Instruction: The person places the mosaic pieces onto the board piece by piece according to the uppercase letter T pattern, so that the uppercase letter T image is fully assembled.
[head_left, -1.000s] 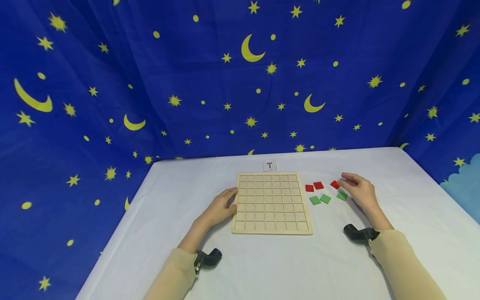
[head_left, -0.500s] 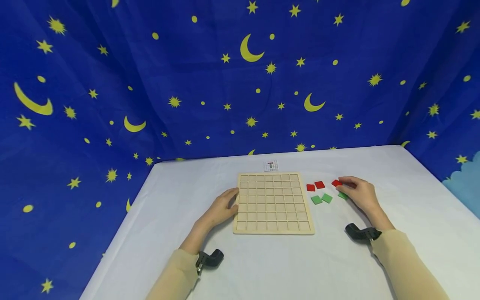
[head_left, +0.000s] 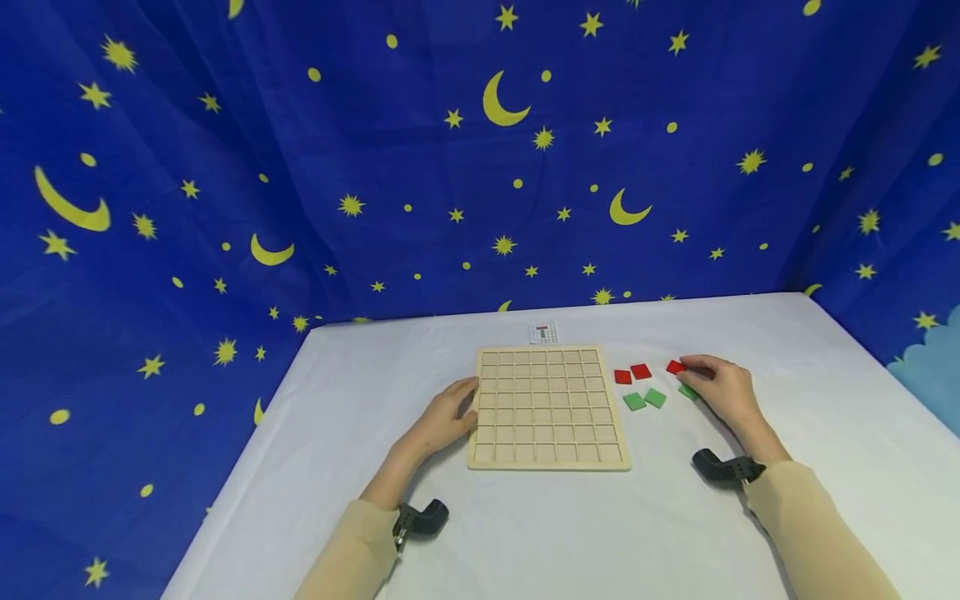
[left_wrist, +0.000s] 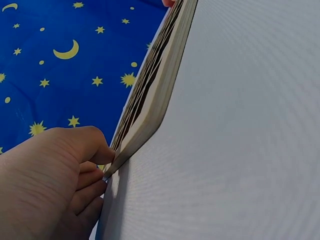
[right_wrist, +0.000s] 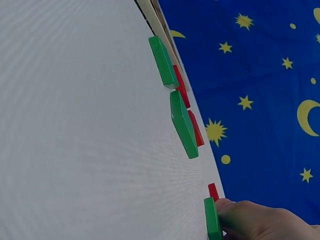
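Note:
A wooden grid board (head_left: pixel 549 408) lies flat on the white table (head_left: pixel 525 533), its squares bare. My left hand (head_left: pixel 447 414) rests against the board's left edge (left_wrist: pixel 150 107) with loosely curled fingers. To the right of the board lie two red tiles (head_left: pixel 632 374) and two green tiles (head_left: pixel 645 399). My right hand (head_left: pixel 712 385) sits curled over a third green tile (head_left: pixel 687 391), with a fingertip (right_wrist: pixel 232 207) on that tile (right_wrist: pixel 212 220). A third red tile (head_left: pixel 674 367) lies just beyond the fingertips, also seen as a red tile (right_wrist: pixel 213 191) in the right wrist view.
A small printed card (head_left: pixel 542 333) lies behind the board. A blue cloth with yellow stars and moons (head_left: pixel 480 167) hangs behind and beside the table. Bare white tabletop stretches in front of the board and to both sides.
My right hand has lowered from above the far red tile onto the green tile, now partly covering it. The left hand stays at the board's edge.

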